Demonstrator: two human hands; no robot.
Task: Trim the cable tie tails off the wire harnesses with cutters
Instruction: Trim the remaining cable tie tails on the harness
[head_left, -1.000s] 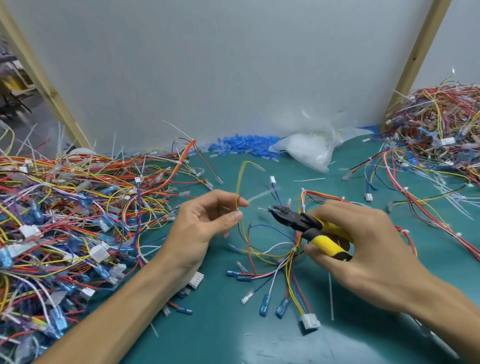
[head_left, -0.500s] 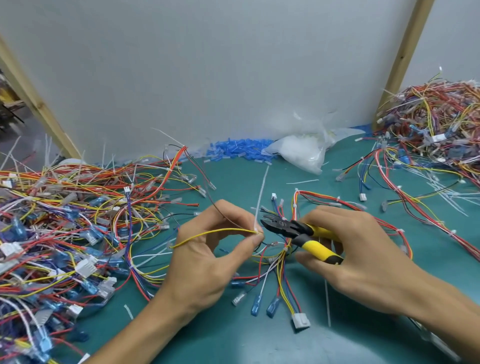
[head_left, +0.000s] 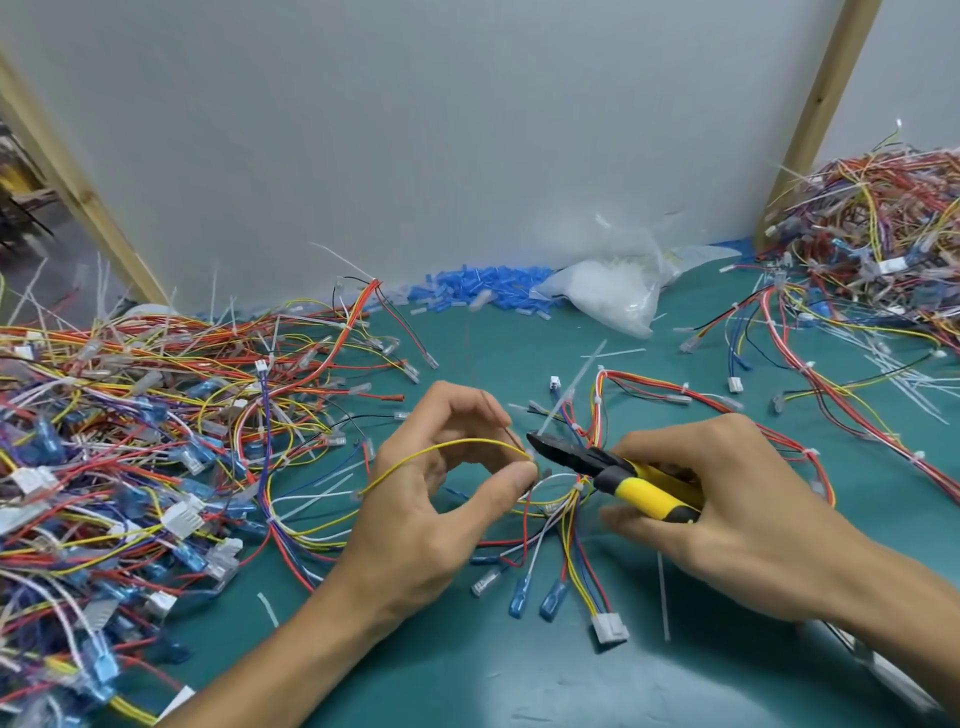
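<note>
Left hand (head_left: 421, 525) sits mid-table, thumb & forefinger pinched shut on a thin yellow wire (head_left: 447, 448) that arcs up over the hand, pinch point just beside the cutter tip. Right hand (head_left: 727, 519) is wrapped around the yellow-and-black handled cutters (head_left: 613, 473), fingers (head_left: 639, 525) curled under the grips, thumb on top; black nose points left toward the left thumb, blades look nearly closed, can't tell for sure. A white cable tie tail (head_left: 571, 389) sticks up & to the right from just at the cutter tip; whether the blades touch it I can't tell. The multicoloured wire harness (head_left: 571, 525) being worked lies on the teal table (head_left: 467, 670) between & below both hands, w/ blue sleeved spade terminals (head_left: 519, 603) and a white plastic connector (head_left: 610, 631) fanned toward the near edge. Its red/orange branch (head_left: 675, 387) loops off behind the right hand. Big tangled pile of harnesses (head_left: 130, 447) fills the left side of the table, many uncut white tie tails poking up. Second heap of harnesses (head_left: 878, 234) sits at the far right corner, w/ strands trailing toward centre. Along the far edge, vs the grey wall: a scatter of loose blue terminal sleeves (head_left: 478, 291) and, just right of it, a clear plastic bag of white parts (head_left: 613, 291). A few cut white tie bits (head_left: 662, 597) lie on the table near the right wrist.
</note>
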